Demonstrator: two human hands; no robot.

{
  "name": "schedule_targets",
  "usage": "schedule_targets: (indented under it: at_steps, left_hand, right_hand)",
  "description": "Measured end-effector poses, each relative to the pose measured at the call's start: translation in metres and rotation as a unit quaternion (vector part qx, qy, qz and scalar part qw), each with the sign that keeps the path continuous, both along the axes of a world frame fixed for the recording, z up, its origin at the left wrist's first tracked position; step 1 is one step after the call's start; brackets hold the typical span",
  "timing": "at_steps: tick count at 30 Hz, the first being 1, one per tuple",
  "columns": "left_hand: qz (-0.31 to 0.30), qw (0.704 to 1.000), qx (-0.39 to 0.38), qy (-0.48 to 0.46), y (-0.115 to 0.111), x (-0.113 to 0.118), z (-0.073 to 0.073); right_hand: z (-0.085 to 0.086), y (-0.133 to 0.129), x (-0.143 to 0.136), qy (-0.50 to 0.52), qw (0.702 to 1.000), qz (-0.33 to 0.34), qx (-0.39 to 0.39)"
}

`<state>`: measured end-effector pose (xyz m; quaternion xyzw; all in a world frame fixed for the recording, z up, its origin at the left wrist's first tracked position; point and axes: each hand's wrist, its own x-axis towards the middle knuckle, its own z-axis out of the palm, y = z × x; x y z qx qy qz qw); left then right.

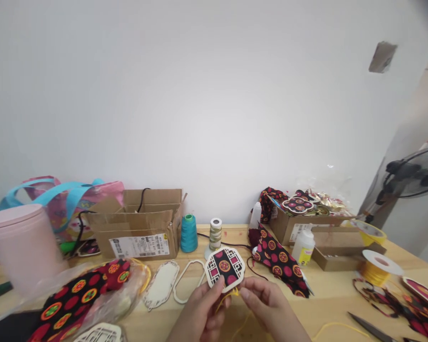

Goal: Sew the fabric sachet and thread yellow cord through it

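Observation:
My left hand (206,308) grips a small ornament (225,269) by its lower left edge, thumb on the front. Its pale lattice frame surrounds black fabric with red and orange round patterns. At the ornament's bottom edge, yellow cord (234,292) is looped or knotted, its exact form too small to tell. The fingertips of my right hand (262,300) are pinched together at this cord, touching the lower right of the ornament. Just left of my hands, an empty oval frame (189,281) and a pale scalloped wooden plate (162,284) lie on the wooden table (157,327).
Behind stand a teal thread cone (189,233), a metallic thread spool (216,233) and a cardboard box (139,237). Patterned fabric (280,261), a glue bottle (303,246) and a yellow cord spool (380,268) are to the right. Scissors (371,327) lie front right; bagged fabric (82,299) lies left.

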<state>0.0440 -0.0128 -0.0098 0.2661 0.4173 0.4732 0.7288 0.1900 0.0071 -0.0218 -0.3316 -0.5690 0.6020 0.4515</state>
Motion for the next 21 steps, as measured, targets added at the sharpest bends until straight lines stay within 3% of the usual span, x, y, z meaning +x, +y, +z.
schedule_targets:
  at_steps: [6,14,21]
  left_hand:
    - [-0.038,0.999,-0.032,0.015,-0.001,0.000,-0.003]
    - [-0.035,0.992,-0.088,-0.082,0.003,0.000,-0.011]
    - [-0.038,0.993,-0.080,-0.082,0.001,0.002,-0.013]
  right_hand:
    - [-0.001,-0.001,0.000,-0.032,0.999,-0.031,0.005]
    - [0.005,-0.004,0.001,-0.062,0.996,-0.063,0.032]
    - [-0.010,0.000,-0.001,-0.070,0.995,-0.062,0.041]
